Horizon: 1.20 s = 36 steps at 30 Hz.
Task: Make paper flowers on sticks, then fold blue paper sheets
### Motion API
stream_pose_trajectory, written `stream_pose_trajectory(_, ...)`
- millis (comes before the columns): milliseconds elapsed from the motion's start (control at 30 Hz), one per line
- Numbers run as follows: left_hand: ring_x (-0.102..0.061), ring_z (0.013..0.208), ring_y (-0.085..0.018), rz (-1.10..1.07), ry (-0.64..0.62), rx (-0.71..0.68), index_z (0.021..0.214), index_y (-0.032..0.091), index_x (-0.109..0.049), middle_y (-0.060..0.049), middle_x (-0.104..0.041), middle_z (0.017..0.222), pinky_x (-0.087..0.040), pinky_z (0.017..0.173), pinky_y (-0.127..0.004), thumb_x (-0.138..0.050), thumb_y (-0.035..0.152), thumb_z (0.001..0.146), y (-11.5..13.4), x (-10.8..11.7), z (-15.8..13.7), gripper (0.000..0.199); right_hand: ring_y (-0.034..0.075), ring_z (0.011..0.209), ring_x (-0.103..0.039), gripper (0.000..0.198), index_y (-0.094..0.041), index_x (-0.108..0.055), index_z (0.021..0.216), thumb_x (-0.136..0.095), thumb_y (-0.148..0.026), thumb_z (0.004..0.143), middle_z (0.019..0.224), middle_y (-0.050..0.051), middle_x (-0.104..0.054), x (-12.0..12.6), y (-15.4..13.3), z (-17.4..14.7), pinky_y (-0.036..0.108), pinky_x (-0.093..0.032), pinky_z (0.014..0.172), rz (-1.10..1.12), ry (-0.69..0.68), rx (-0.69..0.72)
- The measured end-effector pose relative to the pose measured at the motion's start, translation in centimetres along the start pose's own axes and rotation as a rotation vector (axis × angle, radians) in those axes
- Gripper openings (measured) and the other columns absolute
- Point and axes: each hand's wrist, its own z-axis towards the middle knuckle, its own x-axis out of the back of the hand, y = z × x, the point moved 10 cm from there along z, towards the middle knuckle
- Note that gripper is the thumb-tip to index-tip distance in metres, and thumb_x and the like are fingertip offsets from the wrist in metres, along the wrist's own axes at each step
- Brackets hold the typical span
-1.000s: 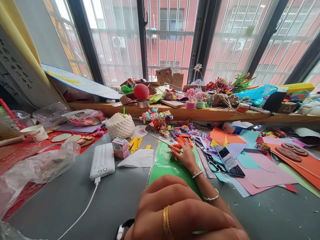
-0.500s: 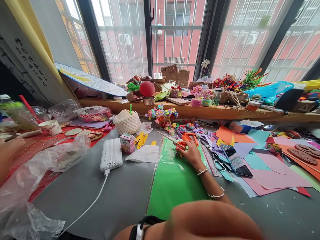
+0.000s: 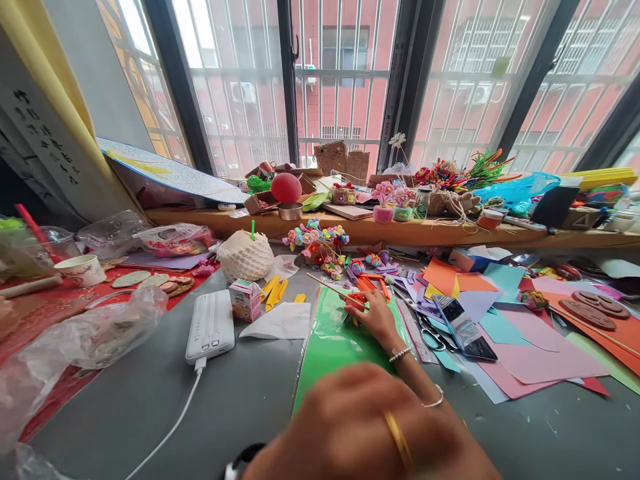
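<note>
My right hand point(image 3: 377, 320), with bracelets at the wrist, is closed on a thin wooden stick point(image 3: 327, 285) and a small orange-red folded paper piece point(image 3: 356, 300). It rests at the far part of a green sheet point(image 3: 333, 343) in a clear cover. My left hand point(image 3: 360, 427) is large and blurred close to the camera, above the near part of the sheet. A gold ring point(image 3: 397, 437) is on one finger. Its fingers look curled in; whatever they may hold is hidden. Orange paper strips point(image 3: 383, 285) lie just beyond my right hand.
Left of the sheet are a white power bank point(image 3: 211, 327) with cable, a small drink carton point(image 3: 245, 300) and a netted coconut point(image 3: 246, 255). Scissors point(image 3: 433, 337), a phone point(image 3: 465, 330) and coloured papers point(image 3: 545, 347) lie right. Another person's hand point(image 3: 6, 313) shows at the left edge.
My left hand has come into view in the foreground, where mostly its arm showed before. My right hand stays at the stick and paper piece. The view has shifted slightly.
</note>
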Motion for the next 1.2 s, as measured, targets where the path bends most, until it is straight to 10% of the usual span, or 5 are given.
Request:
stream_pose_trajectory(200, -0.056, 0.094, -0.022, 0.392, -0.443, 0.818, 0.101, 0.017, -0.056, -0.008, -0.061, 0.1, -0.044, 0.078, -0.03, -0.055, 0.029, 0.076, -16.5, -2.9, -5.3, 0.027, 0.022, 0.087, -0.054, 0.047, -0.017, -0.055, 0.099, -0.052, -0.054, 0.07, 0.097, 0.008, -0.052, -0.1, 0.0, 0.1, 0.031, -0.044, 0.069, 0.002, -0.003, 0.015)
stream_pose_trajectory(333, -0.057, 0.092, -0.026, 0.549, -0.602, 1.106, 0.1, 0.01, -0.055, -0.015, -0.057, 0.103, -0.046, 0.072, -0.032, -0.053, 0.028, 0.077, -22.6, -4.2, -10.2, 0.03, 0.021, 0.086, -0.054, 0.049, -0.017, -0.055, 0.099, -0.052, -0.056, 0.069, 0.095, 0.008, -0.052, -0.2, 0.2, 0.1, 0.03, -0.044, 0.069, 0.0, -0.02, 0.001)
stream_pose_trajectory(633, -0.058, 0.086, -0.024, 0.486, -0.572, 1.064, 0.093, 0.013, -0.056, -0.012, -0.061, 0.093, -0.045, 0.067, -0.031, -0.041, 0.024, 0.082, -24.6, -7.6, -10.1, 0.022, 0.021, 0.085, -0.054, 0.047, -0.018, -0.056, 0.099, -0.051, -0.055, 0.07, 0.095, 0.007, -0.052, -0.3, 0.2, 0.1, 0.029, -0.043, 0.069, 0.002, -0.035, -0.001)
stream_pose_trajectory(1200, -0.061, 0.08, -0.026, 0.608, -0.451, 1.084, 0.087, 0.012, -0.063, -0.015, -0.063, 0.086, -0.047, 0.064, -0.032, -0.03, 0.014, 0.083, -24.7, -5.4, -10.0, 0.034, 0.021, 0.085, -0.054, 0.05, -0.017, -0.056, 0.1, -0.05, -0.056, 0.07, 0.097, 0.007, -0.052, -0.2, 0.4, 0.1, 0.028, -0.042, 0.067, -0.01, -0.04, -0.023)
